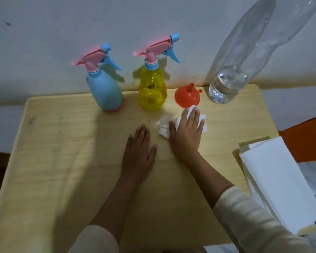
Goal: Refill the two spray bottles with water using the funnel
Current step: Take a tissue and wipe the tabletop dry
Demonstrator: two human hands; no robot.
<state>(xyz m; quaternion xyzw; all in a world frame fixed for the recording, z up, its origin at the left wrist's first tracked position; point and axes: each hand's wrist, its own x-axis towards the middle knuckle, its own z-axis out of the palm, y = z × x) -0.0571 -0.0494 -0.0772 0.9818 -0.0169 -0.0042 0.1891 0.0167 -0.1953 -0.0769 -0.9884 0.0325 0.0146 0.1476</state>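
A blue spray bottle [106, 88] and a yellow spray bottle [152, 88] stand upright at the back of the wooden table [62, 143], both with pink and blue trigger heads on. An orange funnel [187, 96] sits upside down to the right of the yellow bottle. Further right stands a large clear water bottle [244, 57] with a little water at its bottom. My right hand [187, 132] presses flat on a white tissue [164, 127] just in front of the funnel. My left hand [139, 152] rests flat on the table beside it, holding nothing.
A stack of white tissues or paper [279, 179] lies at the table's right edge. A pale wall [62, 33] rises directly behind the bottles. An orange surface [305, 141] shows beyond the table on the right.
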